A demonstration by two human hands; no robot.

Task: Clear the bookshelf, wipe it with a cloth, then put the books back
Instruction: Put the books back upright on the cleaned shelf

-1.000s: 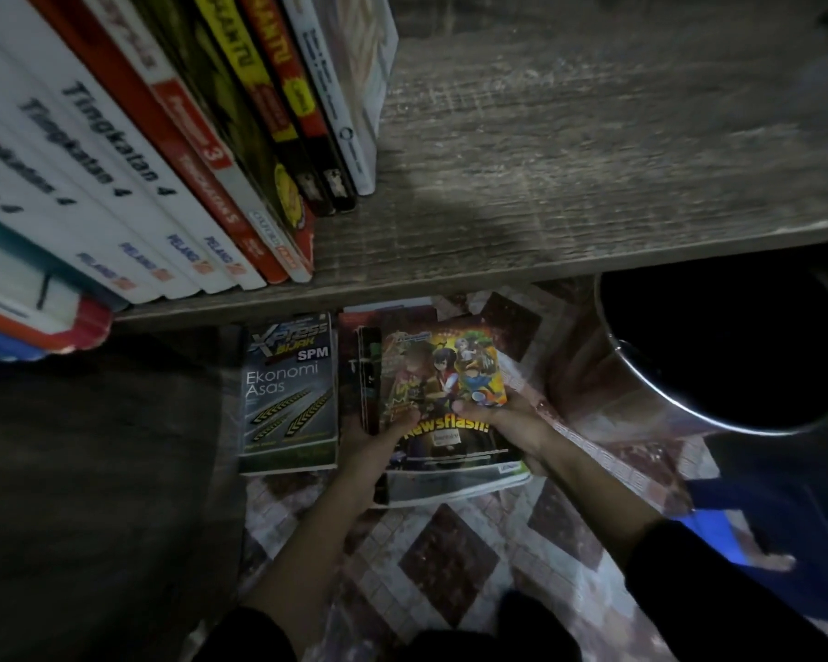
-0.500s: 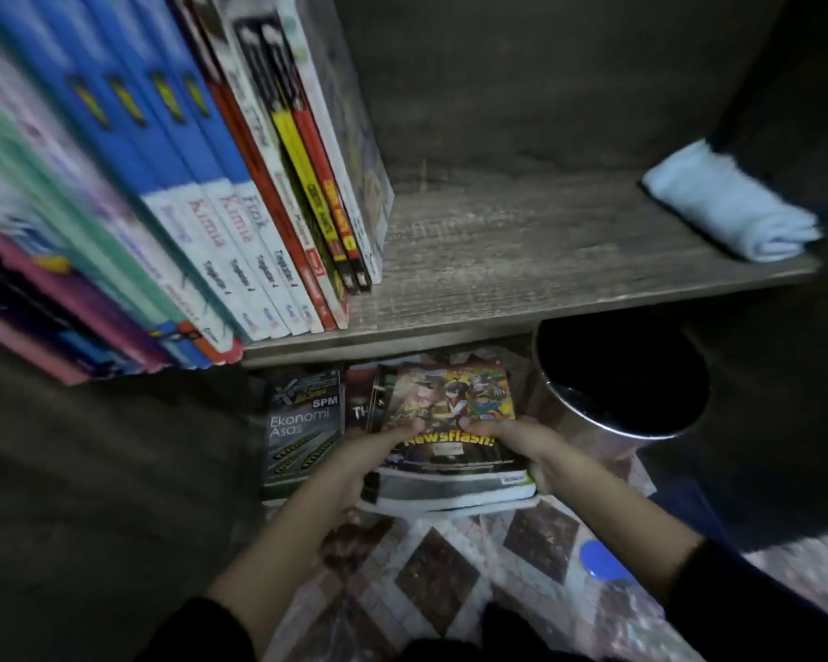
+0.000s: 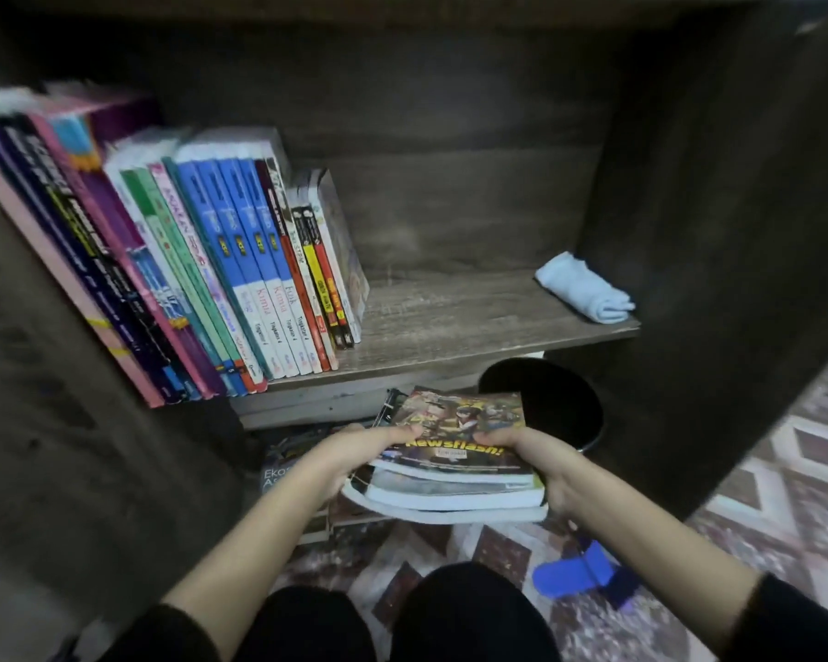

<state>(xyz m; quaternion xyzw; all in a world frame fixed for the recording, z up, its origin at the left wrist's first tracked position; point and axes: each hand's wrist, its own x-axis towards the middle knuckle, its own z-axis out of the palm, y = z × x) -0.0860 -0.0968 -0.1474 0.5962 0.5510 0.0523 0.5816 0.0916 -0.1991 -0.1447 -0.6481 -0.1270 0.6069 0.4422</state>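
Note:
A small stack of books (image 3: 455,475) with a colourful "Newsflash!" cover on top is lifted off the floor below the shelf. My left hand (image 3: 354,453) grips its left side, thumb on the cover. My right hand (image 3: 534,463) grips its right side the same way. The wooden shelf board (image 3: 450,317) carries a leaning row of books (image 3: 202,279) on its left half. A folded light blue cloth (image 3: 584,289) lies at the shelf's right end. Another book, "Ekonomi Asas" (image 3: 278,470), lies on the floor, partly hidden by my left arm.
A dark round bin (image 3: 555,403) with a metal rim stands under the shelf on the right. The bookcase's dark side panel (image 3: 689,279) rises at right. A patterned floor mat (image 3: 761,494) spreads below, with a blue object (image 3: 579,570) beside my knees.
Both hands have raised the stack off the floor toward the shelf. The view has tilted up, and the whole shelf and the cloth now show.

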